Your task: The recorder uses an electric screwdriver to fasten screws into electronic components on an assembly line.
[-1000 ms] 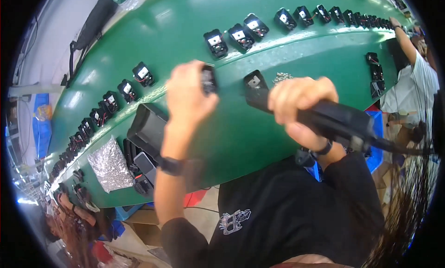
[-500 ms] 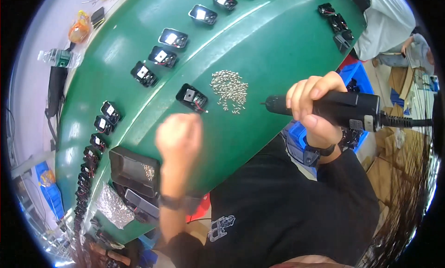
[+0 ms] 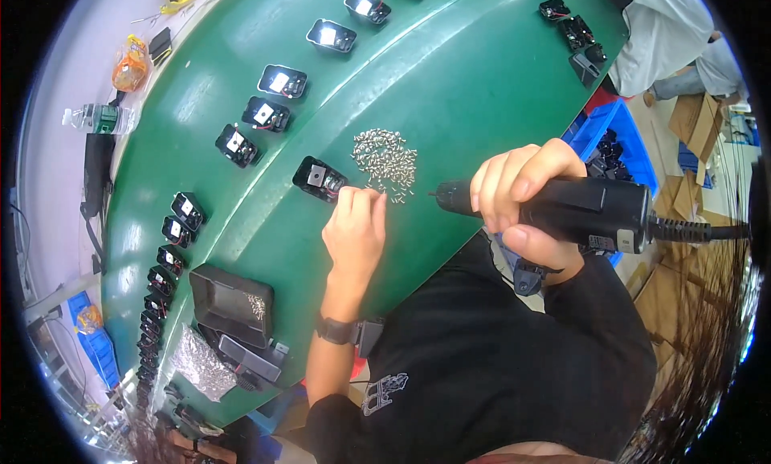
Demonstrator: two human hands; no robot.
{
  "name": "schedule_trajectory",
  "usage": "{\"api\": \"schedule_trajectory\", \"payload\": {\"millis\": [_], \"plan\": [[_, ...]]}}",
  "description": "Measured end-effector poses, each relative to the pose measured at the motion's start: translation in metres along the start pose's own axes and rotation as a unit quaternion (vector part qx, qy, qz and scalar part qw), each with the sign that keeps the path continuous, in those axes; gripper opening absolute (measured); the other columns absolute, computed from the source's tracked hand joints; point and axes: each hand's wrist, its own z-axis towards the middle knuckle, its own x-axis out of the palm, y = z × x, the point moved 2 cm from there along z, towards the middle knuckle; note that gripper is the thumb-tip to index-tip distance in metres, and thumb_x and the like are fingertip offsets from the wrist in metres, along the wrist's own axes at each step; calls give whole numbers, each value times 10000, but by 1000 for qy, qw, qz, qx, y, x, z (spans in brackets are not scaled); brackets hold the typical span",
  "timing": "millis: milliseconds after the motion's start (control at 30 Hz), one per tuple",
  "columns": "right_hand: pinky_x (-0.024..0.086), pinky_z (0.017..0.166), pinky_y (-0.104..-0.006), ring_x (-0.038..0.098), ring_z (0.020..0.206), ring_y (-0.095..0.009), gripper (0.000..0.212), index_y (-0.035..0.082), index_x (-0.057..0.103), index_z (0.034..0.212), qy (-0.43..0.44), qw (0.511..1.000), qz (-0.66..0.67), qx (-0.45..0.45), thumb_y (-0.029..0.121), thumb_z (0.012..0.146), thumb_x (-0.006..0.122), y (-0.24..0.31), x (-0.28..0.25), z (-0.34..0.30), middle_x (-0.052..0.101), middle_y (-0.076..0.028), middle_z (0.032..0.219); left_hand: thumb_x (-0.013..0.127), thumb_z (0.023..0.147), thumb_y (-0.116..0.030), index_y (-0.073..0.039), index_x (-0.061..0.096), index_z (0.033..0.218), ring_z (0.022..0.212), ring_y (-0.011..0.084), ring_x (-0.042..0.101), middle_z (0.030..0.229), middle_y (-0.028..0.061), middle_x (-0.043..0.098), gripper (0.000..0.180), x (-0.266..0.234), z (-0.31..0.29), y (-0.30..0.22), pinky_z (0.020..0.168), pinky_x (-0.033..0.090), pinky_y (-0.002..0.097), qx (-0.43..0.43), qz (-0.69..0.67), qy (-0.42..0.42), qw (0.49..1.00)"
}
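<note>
In my right hand (image 3: 530, 193) is a black corded electric screwdriver (image 3: 590, 211), its bit pointing left over the table. My left hand (image 3: 356, 231) has its fingers drawn together at the near edge of a pile of small silver screws (image 3: 385, 160). What the fingertips hold, if anything, is too small to make out. Just left of those fingertips lies an open black plastic housing (image 3: 316, 177) with a grey square plate and red wires inside; my fingers cover part of its right end.
More black housings (image 3: 283, 82) line the green table (image 3: 450, 87) to the far side and left. A black tray (image 3: 229, 303) with some screws and a silver bag (image 3: 201, 364) lie near left. Blue bins (image 3: 622, 143) stand at right, near another person's light sleeve (image 3: 666, 30).
My left hand has moved right to the screw pile's near edge. The screwdriver in my right hand has shifted slightly left and down in the picture, and the whole view has shifted a little.
</note>
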Motion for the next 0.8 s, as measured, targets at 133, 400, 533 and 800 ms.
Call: {"api": "schedule_trajectory", "payload": {"millis": [133,400,533,800], "plan": [[471,659,-335,576,601,-166,328,99,477,978,26,1000,-3,-6,63,753,713,2,5,8,560,-5,686,725,812,-103,-78,627,888,719,252,635,926,64,599,126,-5,0,-8,589,509,347,-6,-13,-26,1000],[476,650,-346,573,593,-161,333,125,470,1003,44,996,55,-54,70,769,700,-5,23,16,565,4,689,706,858,-24,25,642,993,694,51,600,877,50,676,158,-7,-5,-12,588,457,179,-273,-491,-132,817],[493,677,-347,581,678,-176,346,59,487,1053,65,988,118,-80,-45,769,655,-15,33,22,577,-63,722,700,865,-22,24,619,1041,656,67,598,884,66,674,199,-10,-7,-3,564,450,184,-325,-534,-113,772],[487,698,-356,570,687,-166,348,84,450,1084,57,987,128,-83,4,809,649,-21,37,23,560,-47,743,672,900,-70,-68,551,1080,657,88,581,893,65,659,218,-10,-12,7,565,465,222,-354,-760,-105,534]]}}
